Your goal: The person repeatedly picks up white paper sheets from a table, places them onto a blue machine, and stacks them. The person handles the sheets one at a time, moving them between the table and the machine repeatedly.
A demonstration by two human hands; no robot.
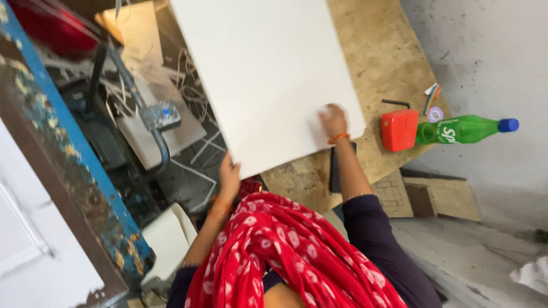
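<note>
Our left hand (pixel 229 174) grips the white board's (pixel 268 74) edge; our right hand (pixel 334 120) presses flat. Its long axis points away over the plywood table (pixel 388 51), beside a grey wall (pixel 485 51).

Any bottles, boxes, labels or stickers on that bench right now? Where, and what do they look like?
Bottle: green plastic, blue cap, lying on its side at the bench's right edge.
Red box: small, squarish, just left of the bottle.
Round sticker: pale, above the bottle's neck.
No screens.

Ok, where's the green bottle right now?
The green bottle lies on its side at the right edge of the wooden board, just right of the red box.
</note>
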